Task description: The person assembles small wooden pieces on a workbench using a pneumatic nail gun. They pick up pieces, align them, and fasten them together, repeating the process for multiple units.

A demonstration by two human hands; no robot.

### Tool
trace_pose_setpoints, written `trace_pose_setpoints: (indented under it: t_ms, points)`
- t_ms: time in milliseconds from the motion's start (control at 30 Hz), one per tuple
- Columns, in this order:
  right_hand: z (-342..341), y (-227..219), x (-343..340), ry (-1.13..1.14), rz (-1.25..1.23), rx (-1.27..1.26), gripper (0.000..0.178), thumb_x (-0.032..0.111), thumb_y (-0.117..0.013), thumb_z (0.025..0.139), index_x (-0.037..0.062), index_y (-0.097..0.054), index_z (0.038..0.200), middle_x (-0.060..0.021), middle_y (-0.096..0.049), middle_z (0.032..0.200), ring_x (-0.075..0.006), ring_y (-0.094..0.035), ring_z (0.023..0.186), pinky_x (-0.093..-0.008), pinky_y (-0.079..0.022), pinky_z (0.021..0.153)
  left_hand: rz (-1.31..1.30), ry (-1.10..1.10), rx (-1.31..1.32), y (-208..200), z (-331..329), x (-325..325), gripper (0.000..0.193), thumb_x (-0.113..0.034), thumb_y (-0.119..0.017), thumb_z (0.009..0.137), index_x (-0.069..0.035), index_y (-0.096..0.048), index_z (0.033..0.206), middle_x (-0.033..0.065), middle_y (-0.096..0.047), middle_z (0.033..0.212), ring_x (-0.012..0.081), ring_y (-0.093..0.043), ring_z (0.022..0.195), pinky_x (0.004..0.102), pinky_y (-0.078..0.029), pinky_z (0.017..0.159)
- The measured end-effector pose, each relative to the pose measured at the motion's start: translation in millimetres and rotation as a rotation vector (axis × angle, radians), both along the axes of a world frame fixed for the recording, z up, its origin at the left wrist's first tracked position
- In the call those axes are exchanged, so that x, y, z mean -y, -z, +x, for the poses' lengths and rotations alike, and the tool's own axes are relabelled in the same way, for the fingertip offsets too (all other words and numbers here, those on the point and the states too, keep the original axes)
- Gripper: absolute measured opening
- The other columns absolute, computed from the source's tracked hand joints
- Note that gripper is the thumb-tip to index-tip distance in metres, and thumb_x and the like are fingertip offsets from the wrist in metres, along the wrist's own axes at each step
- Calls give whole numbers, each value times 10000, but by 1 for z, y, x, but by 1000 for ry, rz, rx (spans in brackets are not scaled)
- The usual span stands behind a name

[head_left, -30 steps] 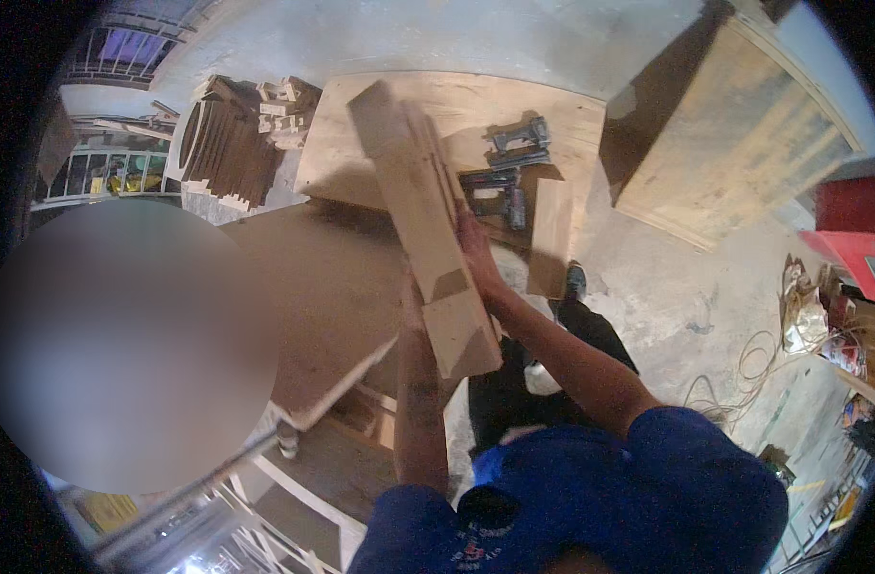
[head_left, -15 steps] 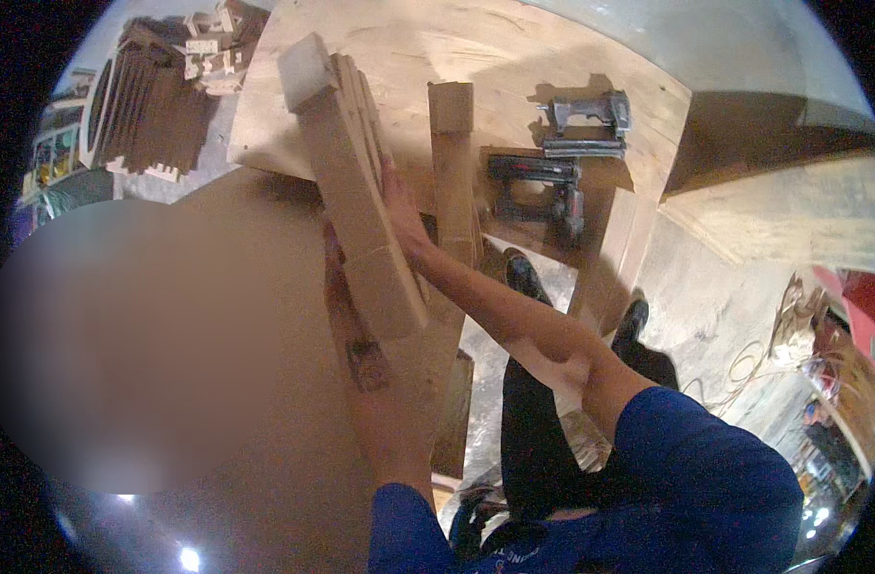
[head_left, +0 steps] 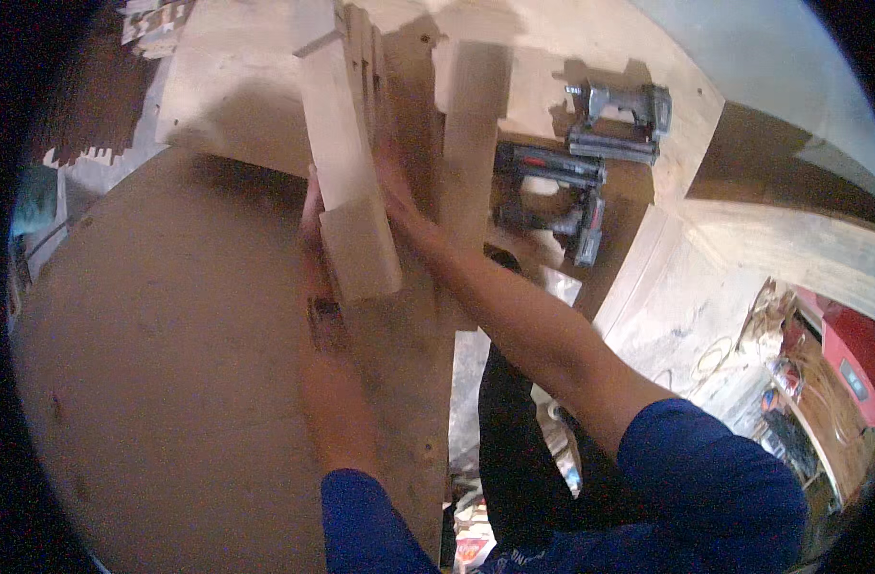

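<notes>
A long pale wooden piece (head_left: 342, 143) with thicker blocks at its ends stands tilted in front of me, with several thin wooden slats (head_left: 363, 57) behind its right side. My left hand (head_left: 313, 206) grips its left side, mostly hidden behind the wood. On the right side, my right hand (head_left: 391, 187) presses along it, fingers partly covered and blurred. Just right of that hand is a second, similar wooden piece (head_left: 474, 124).
Two nail guns, a grey one (head_left: 619, 110) and a black one (head_left: 562, 182), lie on the plywood worktop (head_left: 236, 57) to the right. A brown plywood panel (head_left: 188, 344) spans the left. Stacked dark slats (head_left: 93, 96) stand far left; a red machine (head_left: 849, 354) is at right.
The whole view has shifted. The wooden piece now appears more upright and a little further left and up in view, with both hands still on it.
</notes>
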State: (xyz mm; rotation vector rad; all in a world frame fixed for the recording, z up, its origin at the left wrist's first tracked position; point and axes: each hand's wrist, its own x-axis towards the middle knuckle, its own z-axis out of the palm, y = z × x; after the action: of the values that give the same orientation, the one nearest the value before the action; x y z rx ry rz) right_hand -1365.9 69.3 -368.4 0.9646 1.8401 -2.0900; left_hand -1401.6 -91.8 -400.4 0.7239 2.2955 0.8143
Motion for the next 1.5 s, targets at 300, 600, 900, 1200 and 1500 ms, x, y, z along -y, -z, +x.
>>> trace_pose_setpoints:
  t_ms: [300,600,900,1200,1500]
  points:
    - [-14,-1,-16,90,-78,79,527,409,-394,1084,21,-500,1423,-236,-582,1392,-387,-527,1344,-440,-386,1153,-355,481,-370,-17,-8,-18,737,-567,-442,1070,-43,-343,1578,140,-424,1586,295,-379,1470,454,-304,1219]
    - [0,-17,0,283,170,90,502,356,-356,1107,-4,-581,1375,-241,-654,1322,-384,-598,1285,-450,-428,1119,457,-614,535,-62,-27,-72,693,-253,-732,974,-36,-370,1523,146,-570,1407,247,-568,1257,382,-470,1046]
    - [179,-152,-56,243,336,37,318,196,-571,1005,85,-693,1278,-212,-709,1219,-360,-683,1144,-429,-522,1011,347,-603,-95,-100,6,-97,466,-237,-744,955,7,-589,1321,181,-655,1257,281,-648,1119,392,-520,964]
    - [469,-76,-192,275,621,778,739,296,-608,957,95,-305,1601,-264,-526,1474,-435,-511,1361,-487,-415,1148,-34,-296,266,-72,347,-253,540,-215,-733,955,-18,-570,1430,168,-634,1149,294,-634,1033,432,-516,920]
    - [522,-39,-186,225,437,645,832,342,-602,977,100,-166,1643,-243,-519,1486,-472,-592,1248,-560,-504,1005,-127,-408,71,-51,460,-350,430,-328,-673,972,-11,-586,1250,190,-702,1169,383,-676,1097,484,-514,973]
